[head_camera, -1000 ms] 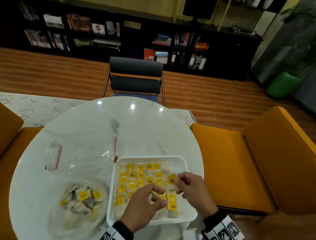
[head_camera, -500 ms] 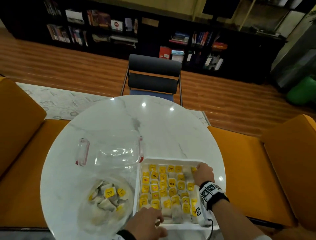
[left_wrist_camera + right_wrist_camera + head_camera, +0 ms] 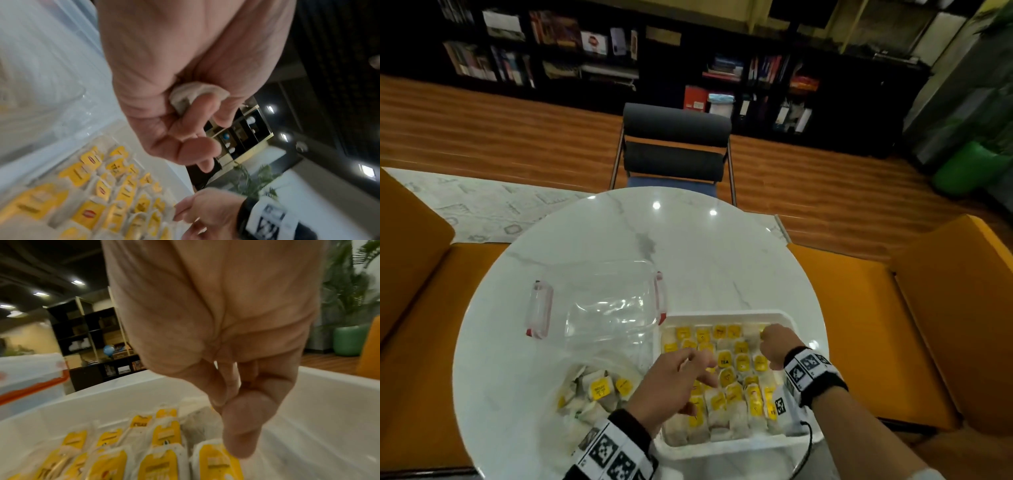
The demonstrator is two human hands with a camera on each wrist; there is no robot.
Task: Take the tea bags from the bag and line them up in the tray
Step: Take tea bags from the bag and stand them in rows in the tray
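A white tray (image 3: pixel 722 314) near the table's front edge holds rows of tea bags (image 3: pixel 736 380) with yellow tags. To its left, a clear plastic bag holds more loose tea bags (image 3: pixel 599 389). My left hand (image 3: pixel 705 370) hovers over the tray's left-middle. In the left wrist view its curled fingers (image 3: pixel 195 129) hold a white tea bag (image 3: pixel 191 92) against the palm. My right hand (image 3: pixel 774 342) reaches down at the tray's far right. There its thumb and fingers (image 3: pixel 232 410) pinch the top of a tea bag (image 3: pixel 197 418) beside the tray wall (image 3: pixel 329 402).
A clear lid (image 3: pixel 599 308) with red clips lies just beyond the bag, touching the tray's far left corner. The round white marble table (image 3: pixel 688 246) has orange seats (image 3: pixel 859 325) on both sides and a dark chair (image 3: pixel 674 147) beyond it.
My right hand has carried a tea bag from the tray's near middle to its far right. My left hand has lifted from the tray's near edge to over its left-middle.
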